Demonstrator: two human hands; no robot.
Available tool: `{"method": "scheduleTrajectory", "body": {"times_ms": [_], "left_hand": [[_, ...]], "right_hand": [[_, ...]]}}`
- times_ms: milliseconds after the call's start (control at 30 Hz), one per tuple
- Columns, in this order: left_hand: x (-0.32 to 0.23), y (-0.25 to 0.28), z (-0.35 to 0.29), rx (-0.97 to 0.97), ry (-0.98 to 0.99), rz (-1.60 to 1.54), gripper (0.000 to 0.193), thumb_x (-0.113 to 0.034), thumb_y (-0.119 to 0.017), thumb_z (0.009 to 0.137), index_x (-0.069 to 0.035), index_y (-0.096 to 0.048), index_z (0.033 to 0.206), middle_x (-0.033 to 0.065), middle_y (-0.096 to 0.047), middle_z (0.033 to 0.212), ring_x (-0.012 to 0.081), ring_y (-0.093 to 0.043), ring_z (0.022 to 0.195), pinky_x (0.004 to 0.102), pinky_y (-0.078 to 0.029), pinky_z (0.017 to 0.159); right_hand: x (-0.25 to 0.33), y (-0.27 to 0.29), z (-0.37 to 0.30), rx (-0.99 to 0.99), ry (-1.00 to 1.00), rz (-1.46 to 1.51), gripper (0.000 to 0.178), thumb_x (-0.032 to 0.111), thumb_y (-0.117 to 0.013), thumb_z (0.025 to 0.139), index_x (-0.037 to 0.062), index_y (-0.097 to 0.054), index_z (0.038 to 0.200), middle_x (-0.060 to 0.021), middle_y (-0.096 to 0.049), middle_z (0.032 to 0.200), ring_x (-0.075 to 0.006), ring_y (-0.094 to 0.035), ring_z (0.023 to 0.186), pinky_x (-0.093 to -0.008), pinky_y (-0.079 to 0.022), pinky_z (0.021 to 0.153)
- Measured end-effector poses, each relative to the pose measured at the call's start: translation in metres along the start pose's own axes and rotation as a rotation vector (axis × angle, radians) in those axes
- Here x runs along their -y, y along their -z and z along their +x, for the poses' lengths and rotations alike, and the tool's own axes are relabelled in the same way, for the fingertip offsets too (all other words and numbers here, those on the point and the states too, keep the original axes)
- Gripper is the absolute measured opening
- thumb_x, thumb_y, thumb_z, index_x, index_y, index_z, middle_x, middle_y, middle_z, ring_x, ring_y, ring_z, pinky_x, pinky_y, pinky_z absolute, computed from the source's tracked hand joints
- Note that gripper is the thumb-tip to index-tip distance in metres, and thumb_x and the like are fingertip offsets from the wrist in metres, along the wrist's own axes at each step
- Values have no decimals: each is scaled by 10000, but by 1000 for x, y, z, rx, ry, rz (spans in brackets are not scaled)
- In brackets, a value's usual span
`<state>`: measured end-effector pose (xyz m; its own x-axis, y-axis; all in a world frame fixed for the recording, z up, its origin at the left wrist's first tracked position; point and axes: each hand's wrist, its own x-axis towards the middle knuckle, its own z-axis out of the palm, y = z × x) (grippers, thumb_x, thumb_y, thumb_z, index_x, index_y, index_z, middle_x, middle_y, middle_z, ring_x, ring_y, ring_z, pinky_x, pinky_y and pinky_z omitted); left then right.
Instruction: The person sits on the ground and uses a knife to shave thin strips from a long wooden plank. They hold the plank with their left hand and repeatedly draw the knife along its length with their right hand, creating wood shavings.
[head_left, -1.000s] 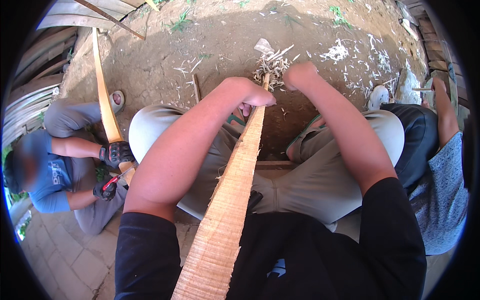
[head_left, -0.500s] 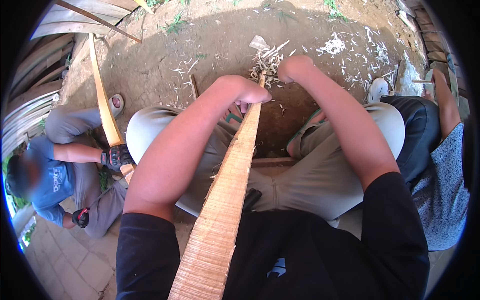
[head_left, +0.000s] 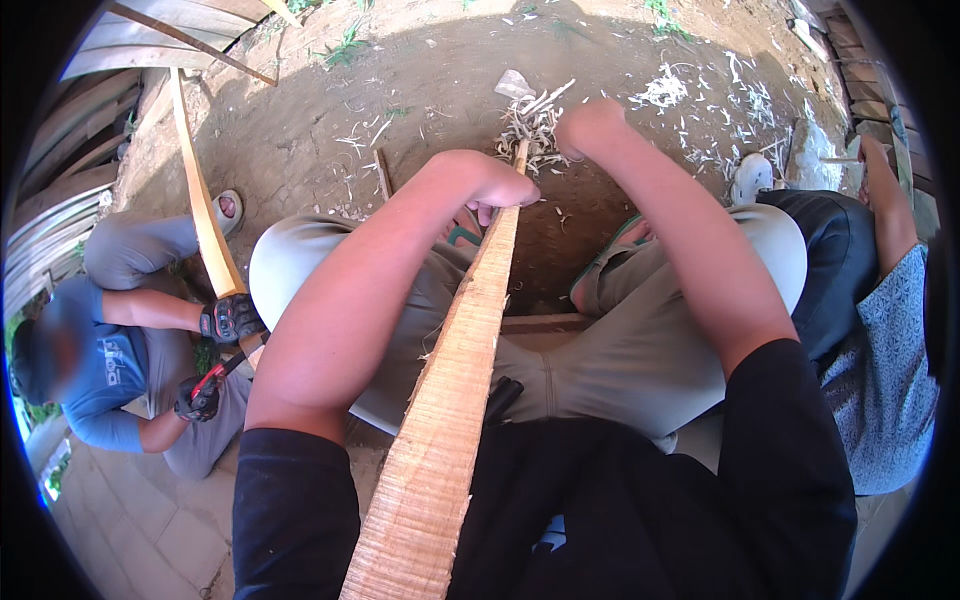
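A: Notice, off to the left, the red tool (head_left: 207,381) of the co-worker (head_left: 105,365), lifted since half a second ago from lower down back to the slat (head_left: 200,190). Nearer in, scarcely any change.

B: And the hands?

A: Left hand (head_left: 492,183): wrapped over the narrow far part of the plank (head_left: 440,420), with curled fingers (head_left: 484,213) at its side. Right hand (head_left: 588,128): folded in beside the tip, contents hidden; impossible to tell whether gripping anything.

B: And the plank, lying where?

A: Slantwise between the legs (head_left: 670,320), from beside the black shirt (head_left: 640,500) out to the shavings (head_left: 532,128); broad end near, thin end away.

B: Heavy, by the look?

A: Probably moderate, with most weight in the broad end. Likely stiff there, perhaps slightly springy toward the tip. Unlikely to slip: dry-looking, rough, ridged crosswise with fine marks.

B: Best hold?

A: Take the slim part from above, with the broad end steadied near the body. Mind the edges, furred with loose fibres and apt to splinter.

B: Other textures?

A: Thin, pale curls in the shavings; packed, dusty brown earth (head_left: 430,95) underneath; a blunt, pale stone (head_left: 514,84) just beyond the heap.
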<state>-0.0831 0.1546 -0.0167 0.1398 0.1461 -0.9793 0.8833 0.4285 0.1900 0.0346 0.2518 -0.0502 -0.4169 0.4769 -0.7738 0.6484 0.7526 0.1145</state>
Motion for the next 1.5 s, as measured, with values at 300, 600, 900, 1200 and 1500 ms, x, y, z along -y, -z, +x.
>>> {"method": "scheduleTrajectory", "body": {"times_ms": [300,600,900,1200,1500], "left_hand": [[-3,-4,-10,-69,-31,-61,421,-414,-410,866,-44,-595,786,77,-595,699,182,-547,585,353,-439,615],[9,-11,21,-47,-8,-152,385,-436,-425,866,-81,-571,897,47,-565,712,153,-489,542,330,-424,575],[7,-17,13,-92,-71,-164,325,-430,-425,881,-123,-529,848,-4,-456,646,118,-367,490,316,-344,506],[5,-13,24,-78,-17,-192,366,-435,-433,876,-89,-548,903,22,-505,727,146,-441,595,323,-383,584],[-10,0,7,-34,82,-68,514,-455,-441,863,3,-668,917,143,-657,847,238,-602,742,372,-457,729]], "right_hand": [[-58,23,-71,-138,18,-24,218,146,-586,809,28,-717,938,-144,-706,944,-300,-687,879,-422,-534,745],[-50,-72,31,-130,295,312,237,146,-576,853,-43,-692,939,-215,-689,928,-357,-675,869,-440,-519,735],[-51,-31,-34,-206,195,205,187,-18,-610,704,-11,-706,864,-189,-696,931,-335,-683,870,-440,-531,714],[-64,-70,5,-85,179,204,216,19,-595,724,19,-715,904,-160,-703,960,-319,-683,900,-421,-535,734],[-36,-35,2,-37,177,178,270,93,-621,752,56,-717,1002,-116,-706,1025,-283,-683,952,-402,-543,762]]}}
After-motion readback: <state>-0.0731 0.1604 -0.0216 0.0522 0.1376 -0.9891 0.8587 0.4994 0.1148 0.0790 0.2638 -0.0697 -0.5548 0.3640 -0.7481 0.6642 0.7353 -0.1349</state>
